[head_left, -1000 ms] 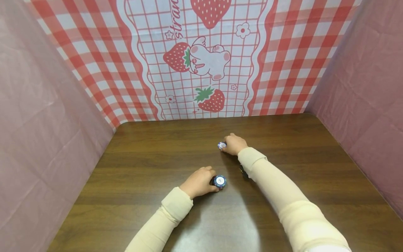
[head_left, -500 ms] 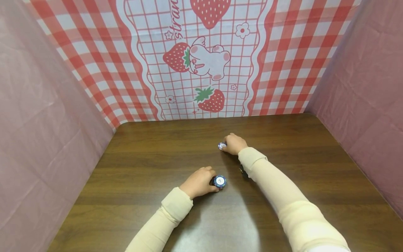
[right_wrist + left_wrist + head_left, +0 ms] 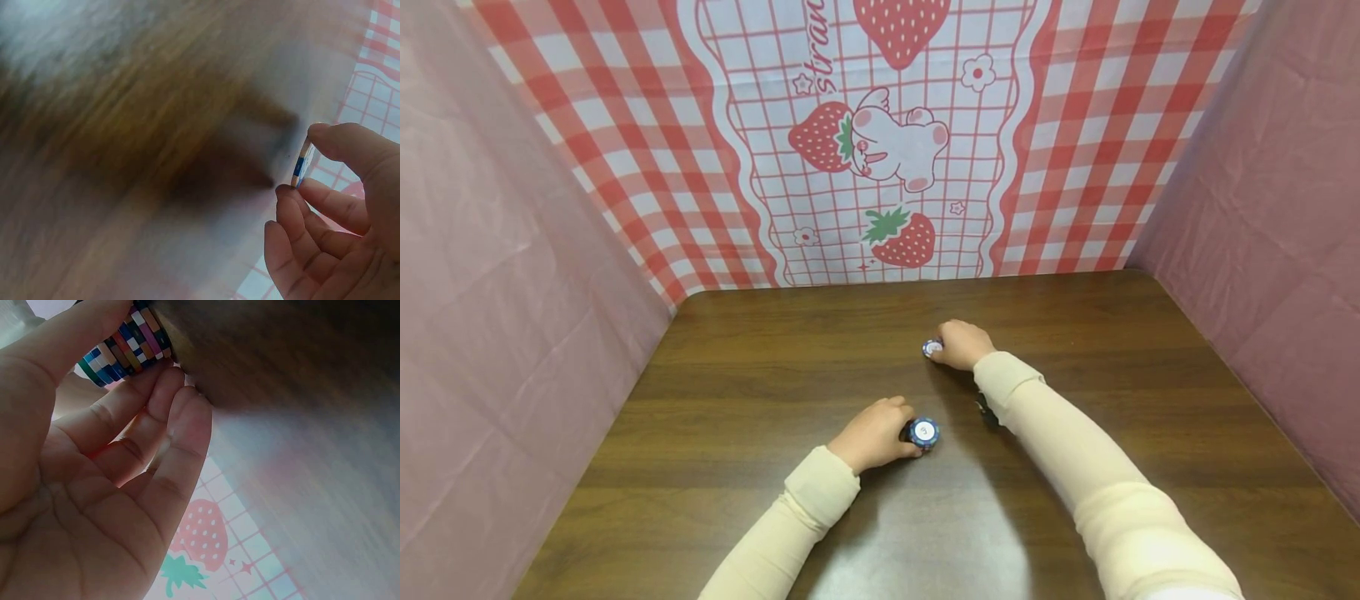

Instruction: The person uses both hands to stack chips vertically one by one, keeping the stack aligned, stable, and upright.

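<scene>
A stack of several poker chips (image 3: 128, 344) in mixed colours stands on the table, its top chip (image 3: 924, 432) blue-edged with a white centre. My left hand (image 3: 874, 435) grips this stack from the left, thumb on the near side and fingers on the far side. Farther back, my right hand (image 3: 964, 344) pinches a single blue-and-white poker chip (image 3: 932, 347) at its edge. The right wrist view shows that thin chip (image 3: 302, 164) between thumb and fingertips, apart from the tabletop. The lower chips of the stack are mostly hidden in the head view.
A brown wood-grain table (image 3: 760, 358) lies under both hands. Behind it hangs a red checked cloth (image 3: 1075, 167) with strawberry prints. Pink drapes (image 3: 1262, 217) close off the left and right sides.
My right hand has shifted slightly to the right and nearer with its single poker chip. The left hand and the stack have stayed in place.
</scene>
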`<state>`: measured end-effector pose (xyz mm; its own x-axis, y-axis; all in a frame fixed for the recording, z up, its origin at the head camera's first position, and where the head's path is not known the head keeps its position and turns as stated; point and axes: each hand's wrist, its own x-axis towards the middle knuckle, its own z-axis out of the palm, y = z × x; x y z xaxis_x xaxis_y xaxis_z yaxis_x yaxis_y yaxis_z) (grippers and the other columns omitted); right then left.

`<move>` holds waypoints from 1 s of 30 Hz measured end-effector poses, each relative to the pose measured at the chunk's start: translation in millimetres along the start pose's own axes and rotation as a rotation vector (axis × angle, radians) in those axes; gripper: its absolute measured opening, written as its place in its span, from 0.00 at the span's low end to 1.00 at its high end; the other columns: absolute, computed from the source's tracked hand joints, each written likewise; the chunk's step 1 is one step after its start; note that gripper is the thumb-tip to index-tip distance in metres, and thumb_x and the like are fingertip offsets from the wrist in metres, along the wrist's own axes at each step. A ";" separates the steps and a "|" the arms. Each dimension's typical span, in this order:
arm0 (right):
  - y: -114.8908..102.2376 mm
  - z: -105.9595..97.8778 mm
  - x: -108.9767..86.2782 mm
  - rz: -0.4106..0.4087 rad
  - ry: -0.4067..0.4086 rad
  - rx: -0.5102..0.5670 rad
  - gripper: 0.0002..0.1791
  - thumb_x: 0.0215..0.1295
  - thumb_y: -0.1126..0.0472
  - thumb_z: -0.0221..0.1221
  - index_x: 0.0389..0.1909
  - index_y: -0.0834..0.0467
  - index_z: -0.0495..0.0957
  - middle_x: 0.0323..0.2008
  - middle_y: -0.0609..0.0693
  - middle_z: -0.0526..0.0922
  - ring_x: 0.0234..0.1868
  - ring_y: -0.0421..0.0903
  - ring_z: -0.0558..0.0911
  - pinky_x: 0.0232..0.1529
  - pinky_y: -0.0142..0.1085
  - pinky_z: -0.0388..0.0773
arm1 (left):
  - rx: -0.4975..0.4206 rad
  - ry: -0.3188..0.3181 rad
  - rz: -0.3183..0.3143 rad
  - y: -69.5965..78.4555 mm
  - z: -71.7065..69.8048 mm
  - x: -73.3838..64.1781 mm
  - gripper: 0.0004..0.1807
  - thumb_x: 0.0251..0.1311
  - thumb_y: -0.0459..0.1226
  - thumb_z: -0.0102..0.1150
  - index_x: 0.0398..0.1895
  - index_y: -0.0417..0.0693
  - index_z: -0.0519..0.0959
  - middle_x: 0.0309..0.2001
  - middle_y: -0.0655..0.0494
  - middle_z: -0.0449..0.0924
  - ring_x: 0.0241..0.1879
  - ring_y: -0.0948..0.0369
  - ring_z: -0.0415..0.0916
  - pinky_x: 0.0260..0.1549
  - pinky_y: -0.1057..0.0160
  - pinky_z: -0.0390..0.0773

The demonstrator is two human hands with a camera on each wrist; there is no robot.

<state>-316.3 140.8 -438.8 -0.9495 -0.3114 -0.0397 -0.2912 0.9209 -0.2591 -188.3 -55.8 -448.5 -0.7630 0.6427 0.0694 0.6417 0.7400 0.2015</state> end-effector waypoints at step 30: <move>-15.6 -28.5 -80.2 -0.291 0.130 0.051 0.17 0.53 0.51 0.70 0.39 0.57 0.82 0.33 0.47 0.84 0.31 0.40 0.79 0.31 0.38 0.77 | -0.013 -0.011 -0.004 -1.0 0.1 0.8 0.18 0.46 0.48 0.74 0.38 0.50 0.83 0.36 0.58 0.78 0.38 0.59 0.78 0.41 0.63 0.77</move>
<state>-238.9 158.1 -404.0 -0.8352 -0.5244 0.1656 -0.5495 0.7835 -0.2900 -189.5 -56.1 -448.7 -0.7646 0.6419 0.0575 0.6374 0.7400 0.2149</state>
